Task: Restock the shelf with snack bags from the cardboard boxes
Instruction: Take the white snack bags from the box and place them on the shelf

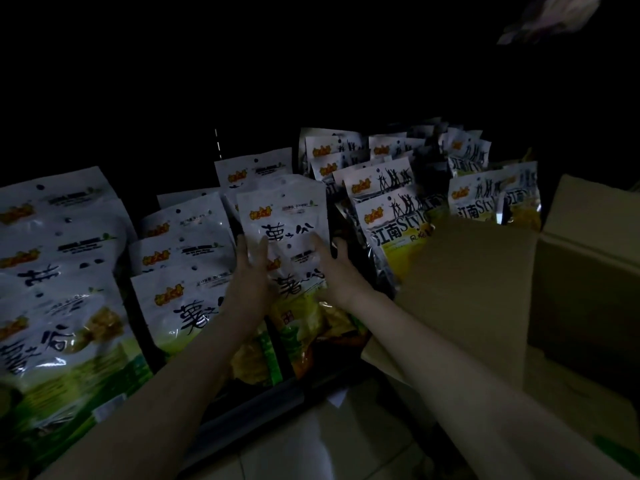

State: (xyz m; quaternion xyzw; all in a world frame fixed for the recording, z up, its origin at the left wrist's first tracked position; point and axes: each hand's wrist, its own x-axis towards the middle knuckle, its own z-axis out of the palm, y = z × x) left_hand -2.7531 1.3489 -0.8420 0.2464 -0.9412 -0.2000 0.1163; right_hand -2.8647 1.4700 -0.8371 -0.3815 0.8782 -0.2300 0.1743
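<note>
In dim light a low dark shelf (242, 410) holds rows of white snack bags. My left hand (250, 271) and my right hand (334, 268) lie with straight fingers on either side of a white snack bag (284, 216) that stands upright in the middle row, pressing it from both sides. Below it a second white bag (298, 282) leans between my wrists. An open cardboard box (485, 289) stands at the right, one flap raised toward the shelf.
More white bags (62, 271) fill the left rows. Yellow-and-white bags (391, 223) stand in the right rows behind the box flap. Pale floor tiles (329, 445) show below the shelf edge. A blurred pale object (547, 15) hangs at the top right.
</note>
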